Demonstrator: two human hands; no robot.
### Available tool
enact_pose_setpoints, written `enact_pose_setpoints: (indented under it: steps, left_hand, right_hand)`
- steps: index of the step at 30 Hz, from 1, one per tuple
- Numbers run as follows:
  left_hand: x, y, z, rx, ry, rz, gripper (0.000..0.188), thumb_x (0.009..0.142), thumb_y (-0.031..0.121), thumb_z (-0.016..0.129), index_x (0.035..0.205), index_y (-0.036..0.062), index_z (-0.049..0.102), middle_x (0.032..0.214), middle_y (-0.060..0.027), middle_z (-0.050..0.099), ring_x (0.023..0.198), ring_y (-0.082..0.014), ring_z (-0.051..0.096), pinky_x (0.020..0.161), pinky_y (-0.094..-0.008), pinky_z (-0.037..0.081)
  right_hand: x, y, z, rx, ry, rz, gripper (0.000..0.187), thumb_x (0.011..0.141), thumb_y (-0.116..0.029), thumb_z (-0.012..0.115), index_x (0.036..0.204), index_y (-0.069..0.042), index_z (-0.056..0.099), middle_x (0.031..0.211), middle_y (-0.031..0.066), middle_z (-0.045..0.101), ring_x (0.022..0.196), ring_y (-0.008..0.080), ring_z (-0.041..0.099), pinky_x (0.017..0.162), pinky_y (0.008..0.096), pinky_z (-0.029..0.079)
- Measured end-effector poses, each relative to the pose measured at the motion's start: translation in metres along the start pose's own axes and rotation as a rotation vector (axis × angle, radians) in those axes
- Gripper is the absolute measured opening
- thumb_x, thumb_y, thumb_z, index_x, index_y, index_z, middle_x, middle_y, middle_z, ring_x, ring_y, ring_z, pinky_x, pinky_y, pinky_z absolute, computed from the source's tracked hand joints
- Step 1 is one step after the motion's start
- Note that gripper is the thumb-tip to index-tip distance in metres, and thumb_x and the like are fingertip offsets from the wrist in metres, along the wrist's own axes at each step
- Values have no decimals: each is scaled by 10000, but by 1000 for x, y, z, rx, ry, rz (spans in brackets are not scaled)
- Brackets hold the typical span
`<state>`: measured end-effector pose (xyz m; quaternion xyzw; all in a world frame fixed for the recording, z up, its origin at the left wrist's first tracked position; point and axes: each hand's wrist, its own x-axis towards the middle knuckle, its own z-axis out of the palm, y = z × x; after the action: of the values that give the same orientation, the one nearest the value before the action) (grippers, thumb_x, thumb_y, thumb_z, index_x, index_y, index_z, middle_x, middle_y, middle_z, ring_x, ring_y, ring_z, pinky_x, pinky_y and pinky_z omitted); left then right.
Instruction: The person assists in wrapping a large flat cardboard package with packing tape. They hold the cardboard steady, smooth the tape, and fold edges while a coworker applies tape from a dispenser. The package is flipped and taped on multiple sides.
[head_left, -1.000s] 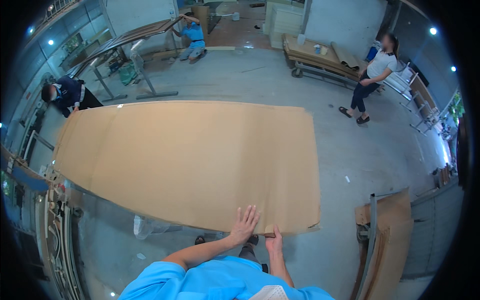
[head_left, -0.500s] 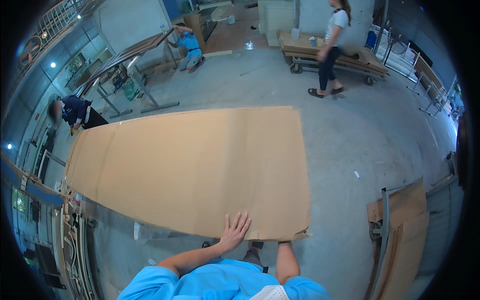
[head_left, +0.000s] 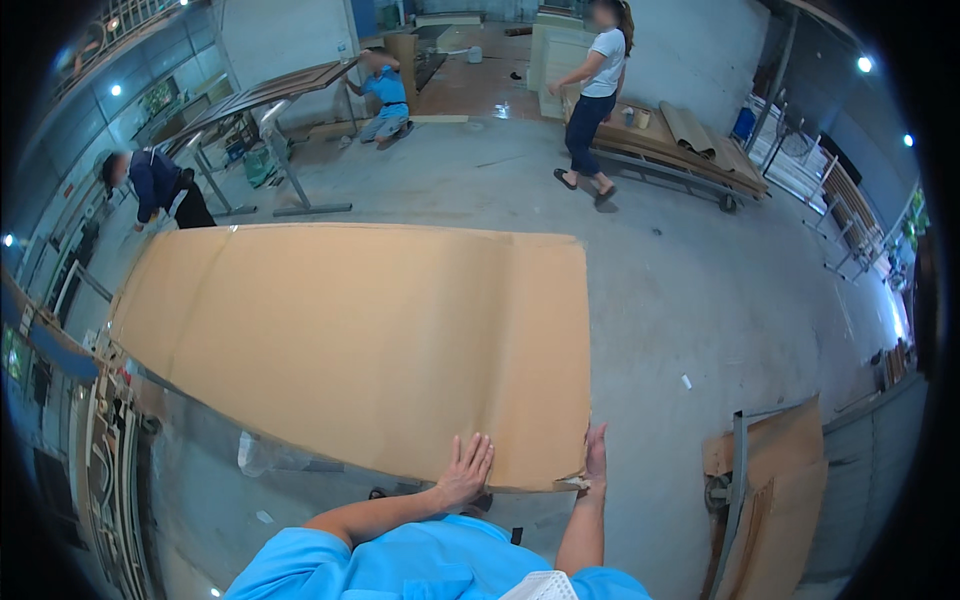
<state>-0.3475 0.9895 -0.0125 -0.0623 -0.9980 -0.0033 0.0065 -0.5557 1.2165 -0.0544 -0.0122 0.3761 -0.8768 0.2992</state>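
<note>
A long brown cardboard sheet (head_left: 340, 330) spreads out before me, its near right corner torn and frayed. My left hand (head_left: 466, 472) lies flat on top by the near edge, fingers stretched out. At the right end, my right hand (head_left: 596, 456) is upright beside the short edge, just past the torn corner, with its fingers extended and its palm toward the cardboard. Whether that palm presses on the edge, I cannot tell. What supports the sheet is mostly hidden under it.
A person in dark clothes (head_left: 170, 190) bends at the sheet's far left end. Another in blue (head_left: 385, 97) crouches by a slanted rack (head_left: 270, 95). Someone in a white top (head_left: 598, 75) walks near a loaded trolley (head_left: 670, 150). Cardboard pieces (head_left: 780, 500) lean at the lower right.
My right hand has come out from under the near edge to the sheet's right side. My left hand stays flat on top. The walking person has moved left.
</note>
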Motion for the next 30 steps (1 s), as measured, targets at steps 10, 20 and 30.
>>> enact_pose_setpoints:
  steps: [10,20,30]
  left_hand:
    - [2,1,-5,82,-29,80,792,876,370,624,1512,-13,350,1595,-208,309,1504,-345,260,1145,-702,173]
    - [9,3,-11,-35,-98,49,1188,687,671,735,1544,-10,274,1625,-199,238,1527,-345,181,1144,-719,125]
    - [10,2,-11,12,-94,53,1197,679,710,706,1539,-10,289,1622,-205,246,1533,-347,170,1152,-712,69]
  right_hand:
    - [-12,-56,8,-405,200,273,659,983,-575,548,1390,-58,533,876,-34,658,502,5,398,413,199,277]
    - [-76,-42,-4,-568,-44,263,862,810,-490,814,1441,-19,462,1305,94,600,1223,213,568,1018,380,466]
    - [-114,-14,3,-926,214,131,393,798,-150,839,1107,40,687,963,96,707,854,181,687,725,337,603]
